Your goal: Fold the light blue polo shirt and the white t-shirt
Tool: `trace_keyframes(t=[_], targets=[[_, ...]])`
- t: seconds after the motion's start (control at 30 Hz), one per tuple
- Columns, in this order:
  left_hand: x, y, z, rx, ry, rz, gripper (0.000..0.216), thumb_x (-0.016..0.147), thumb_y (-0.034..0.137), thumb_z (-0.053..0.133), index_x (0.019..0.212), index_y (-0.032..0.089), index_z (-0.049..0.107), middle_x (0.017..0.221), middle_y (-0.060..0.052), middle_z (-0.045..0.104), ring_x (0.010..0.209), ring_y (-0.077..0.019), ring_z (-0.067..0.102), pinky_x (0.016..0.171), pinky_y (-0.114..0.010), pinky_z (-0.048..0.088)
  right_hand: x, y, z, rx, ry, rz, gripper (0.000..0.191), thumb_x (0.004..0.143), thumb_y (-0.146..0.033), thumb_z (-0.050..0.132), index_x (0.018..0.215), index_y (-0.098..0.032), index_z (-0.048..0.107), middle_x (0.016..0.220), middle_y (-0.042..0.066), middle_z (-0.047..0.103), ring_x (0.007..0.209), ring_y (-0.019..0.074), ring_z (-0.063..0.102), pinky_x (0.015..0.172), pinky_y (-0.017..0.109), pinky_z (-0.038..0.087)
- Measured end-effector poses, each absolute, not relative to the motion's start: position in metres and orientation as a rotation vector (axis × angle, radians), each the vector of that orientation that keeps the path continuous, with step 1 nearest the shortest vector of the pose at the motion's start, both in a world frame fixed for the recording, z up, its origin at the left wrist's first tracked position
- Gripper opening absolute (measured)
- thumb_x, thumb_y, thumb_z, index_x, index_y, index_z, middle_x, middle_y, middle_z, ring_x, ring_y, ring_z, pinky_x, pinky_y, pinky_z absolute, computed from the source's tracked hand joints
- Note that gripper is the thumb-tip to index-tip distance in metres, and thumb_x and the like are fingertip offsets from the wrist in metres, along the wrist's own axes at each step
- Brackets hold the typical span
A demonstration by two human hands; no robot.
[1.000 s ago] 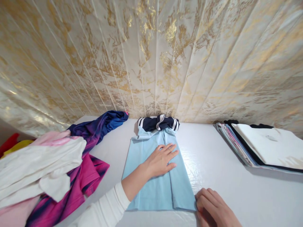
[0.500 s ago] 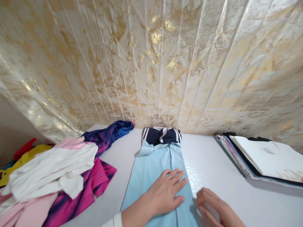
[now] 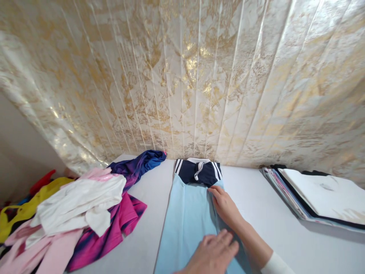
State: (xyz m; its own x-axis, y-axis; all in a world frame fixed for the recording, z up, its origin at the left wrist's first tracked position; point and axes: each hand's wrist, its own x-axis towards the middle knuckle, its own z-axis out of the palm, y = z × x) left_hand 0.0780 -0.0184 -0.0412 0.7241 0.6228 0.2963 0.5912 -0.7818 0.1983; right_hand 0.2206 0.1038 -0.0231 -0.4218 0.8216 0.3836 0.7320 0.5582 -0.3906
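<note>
A light blue garment (image 3: 182, 220) with a navy, white-striped sailor collar (image 3: 188, 172) lies lengthwise in front of me, its sides folded into a long strip. My right hand (image 3: 226, 207) rests at its upper right edge just below the collar, fingers stretched over the cloth. Lower down, my left hand (image 3: 212, 253) lies across the garment with its fingers extended to the right, slightly blurred. Neither hand visibly grips anything. The garment's lower end runs out of view at the bottom.
To the left is a loose heap of clothes, with a white garment (image 3: 82, 203) on top and a pink-purple one (image 3: 119, 224) beneath. A stack of folded clothes (image 3: 322, 194) sits at the right on the white table (image 3: 265, 232). A gold-patterned curtain (image 3: 194, 76) hangs behind.
My right hand has moved from the table beside the garment up to its edge below the collar. My left hand has slid down toward me. The cloth below the collar lies smoother.
</note>
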Motion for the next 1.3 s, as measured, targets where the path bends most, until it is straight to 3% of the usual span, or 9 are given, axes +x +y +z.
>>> trace_keyframes(t=[0.07, 0.17, 0.27, 0.4, 0.5, 0.67, 0.83, 1.0, 1.3], targets=[[0.051, 0.002, -0.019, 2.639, 1.17, 0.65, 0.049, 0.094, 0.026, 0.047, 0.141, 0.021, 0.036, 0.143, -0.007, 0.049, 0.131, -0.0208, 0.044, 0.105, -0.036, 0.037, 0.222, 0.109, -0.02, -1.257, -2.231, 0.197, 0.041, 0.084, -0.006, 0.034, 0.115, -0.015, 0.059, 0.117, 0.013, 0.062, 0.108, 0.0244, 0.059, 0.095, 0.04, 0.047], [0.011, 0.048, 0.007, 2.315, 1.672, 0.785, 0.03, 0.091, 0.009, 0.038, 0.112, 0.021, 0.055, 0.113, -0.004, 0.062, 0.107, -0.0161, 0.058, 0.094, -0.03, 0.045, 0.227, 0.121, -0.013, -1.292, -2.184, 0.175, 0.043, 0.083, -0.003, 0.032, 0.116, -0.015, 0.056, 0.115, 0.012, 0.061, 0.111, 0.0218, 0.057, 0.096, 0.036, 0.046], [-0.005, 0.092, 0.01, 2.259, 1.845, 0.797, 0.031, 0.088, 0.003, 0.035, 0.106, 0.018, 0.055, 0.108, -0.007, 0.059, 0.104, -0.0181, 0.057, 0.093, -0.032, 0.046, 0.225, 0.14, -0.012, -1.342, -2.149, 0.172, 0.046, 0.078, 0.001, 0.03, 0.113, -0.015, 0.057, 0.108, 0.01, 0.063, 0.102, 0.0186, 0.061, 0.09, 0.031, 0.049], [0.003, 0.114, -0.007, 2.27, 1.951, 0.733, 0.029, 0.091, 0.012, 0.045, 0.119, 0.012, 0.054, 0.121, -0.014, 0.057, 0.114, -0.027, 0.052, 0.097, -0.043, 0.043, 0.212, 0.155, -0.024, -1.39, -2.148, 0.165, 0.041, 0.08, -0.002, 0.032, 0.107, -0.014, 0.061, 0.105, 0.011, 0.065, 0.098, 0.0189, 0.062, 0.088, 0.031, 0.048], [0.008, 0.112, -0.016, 2.317, 1.967, 0.67, 0.04, 0.092, 0.023, 0.052, 0.13, 0.012, 0.05, 0.137, -0.015, 0.05, 0.127, -0.0319, 0.043, 0.104, -0.05, 0.036, 0.204, 0.153, -0.035, -1.426, -2.171, 0.147, 0.034, 0.088, -0.02, 0.043, 0.115, -0.012, 0.061, 0.126, 0.017, 0.06, 0.117, 0.0283, 0.053, 0.096, 0.043, 0.042], [0.0, 0.123, -0.02, 2.376, 1.934, 0.595, 0.045, 0.095, 0.032, 0.049, 0.137, 0.016, 0.047, 0.147, -0.012, 0.044, 0.134, -0.0293, 0.038, 0.108, -0.048, 0.032, 0.195, 0.15, -0.034, -1.565, -2.329, 0.025, 0.063, 0.092, -0.05, 0.045, 0.141, -0.009, 0.043, 0.152, 0.015, 0.036, 0.141, 0.0333, 0.027, 0.105, 0.051, 0.03], [-0.008, 0.12, -0.011, 2.399, 1.933, 0.6, 0.051, 0.098, 0.033, 0.041, 0.145, 0.013, 0.034, 0.152, -0.014, 0.037, 0.138, -0.0258, 0.035, 0.108, -0.044, 0.034, 0.196, 0.156, -0.024, -1.616, -2.378, 0.04, 0.063, 0.095, -0.049, 0.041, 0.144, -0.009, 0.039, 0.155, 0.014, 0.032, 0.143, 0.0284, 0.027, 0.108, 0.046, 0.03], [-0.025, 0.051, -0.014, 2.67, 1.792, 0.486, 0.054, 0.101, 0.038, 0.034, 0.149, 0.016, 0.026, 0.157, -0.01, 0.025, 0.144, -0.0216, 0.025, 0.111, -0.041, 0.031, 0.216, 0.108, -0.04, -1.474, -2.359, -0.07, 0.056, 0.099, -0.042, 0.034, 0.143, -0.009, 0.04, 0.153, 0.014, 0.036, 0.142, 0.0233, 0.029, 0.109, 0.041, 0.033], [-0.034, -0.003, -0.03, 2.801, 1.743, 0.334, 0.069, 0.098, 0.054, 0.035, 0.152, 0.015, 0.019, 0.155, -0.01, 0.027, 0.143, -0.0238, 0.028, 0.11, -0.039, 0.031, 0.222, 0.055, -0.042, -1.394, -2.517, -0.119, 0.064, 0.095, -0.054, 0.042, 0.146, -0.015, 0.038, 0.155, 0.013, 0.028, 0.142, 0.0286, 0.029, 0.111, 0.048, 0.033]])
